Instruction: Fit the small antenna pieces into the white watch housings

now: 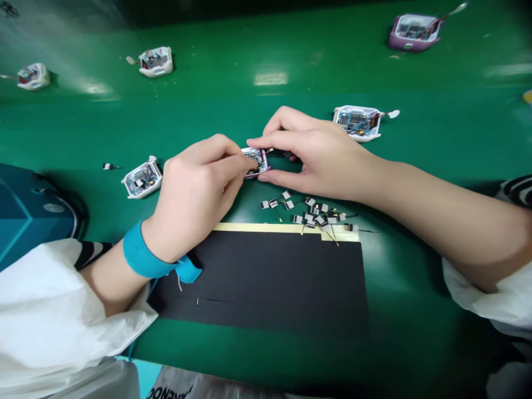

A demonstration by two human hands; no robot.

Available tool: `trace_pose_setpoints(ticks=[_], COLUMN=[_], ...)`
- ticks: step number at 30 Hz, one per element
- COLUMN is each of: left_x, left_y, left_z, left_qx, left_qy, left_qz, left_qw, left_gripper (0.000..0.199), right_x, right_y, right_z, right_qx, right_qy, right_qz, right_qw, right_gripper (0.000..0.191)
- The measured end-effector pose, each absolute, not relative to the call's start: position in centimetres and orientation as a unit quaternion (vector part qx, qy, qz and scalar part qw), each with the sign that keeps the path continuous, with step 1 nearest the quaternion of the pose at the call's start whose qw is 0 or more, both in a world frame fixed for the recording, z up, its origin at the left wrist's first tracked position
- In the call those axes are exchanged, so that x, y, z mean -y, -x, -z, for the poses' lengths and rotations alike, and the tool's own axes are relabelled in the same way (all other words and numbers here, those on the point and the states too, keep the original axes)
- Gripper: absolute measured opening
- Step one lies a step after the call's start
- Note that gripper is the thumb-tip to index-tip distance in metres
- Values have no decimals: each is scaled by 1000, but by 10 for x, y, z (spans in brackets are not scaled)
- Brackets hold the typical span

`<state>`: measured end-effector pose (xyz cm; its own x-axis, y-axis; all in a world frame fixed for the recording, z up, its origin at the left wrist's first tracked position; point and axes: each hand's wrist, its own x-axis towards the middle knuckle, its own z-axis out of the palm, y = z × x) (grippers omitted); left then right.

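A small purple-edged case (pixel 258 159) with a circuit board inside is between my hands, over the green table. My right hand (pixel 316 152) grips its right end, with the thumb at the near edge and fingers at the far edge. My left hand (pixel 203 183), with a blue band at the wrist, is closed, its fingertips pressed together at the board's left part. Whether those fingertips pinch a small part is hidden. Just nearer than the case lies a loose pile of small black-and-white parts with thin leads (pixel 310 217).
A black mat (pixel 270 277) with a yellow edge lies in front. Open white cases (pixel 143 178) rest at left, at far left (pixel 155 61) and behind my right hand (pixel 358 123). A purple case (pixel 415 33) sits far right. A blue container (pixel 33 205) stands at left.
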<state>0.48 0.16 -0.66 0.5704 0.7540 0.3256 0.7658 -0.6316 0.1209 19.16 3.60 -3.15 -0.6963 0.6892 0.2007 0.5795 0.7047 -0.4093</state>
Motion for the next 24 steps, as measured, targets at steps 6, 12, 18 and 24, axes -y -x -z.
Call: trace_pose_setpoints(ticks=[6, 12, 18, 24], left_x=[-2, -1, 1, 2], left_y=[-4, -5, -7, -10], left_z=[6, 8, 7, 5], left_qx=[424, 428, 450, 457], left_qy=[891, 889, 879, 878], left_qz=[162, 155, 152, 143], left_qw=[21, 54, 32, 26], left_gripper=[19, 20, 20, 24], right_x=[-36, -36, -36, -35], right_y=[-192, -191, -191, -190], right_z=[32, 31, 32, 31], right_qx=[913, 912, 905, 902], right_qy=[328, 340, 348, 358], right_qz=[-144, -141, -149, -158], right_qw=[195, 182, 195, 184], right_gripper=[40, 42, 41, 41])
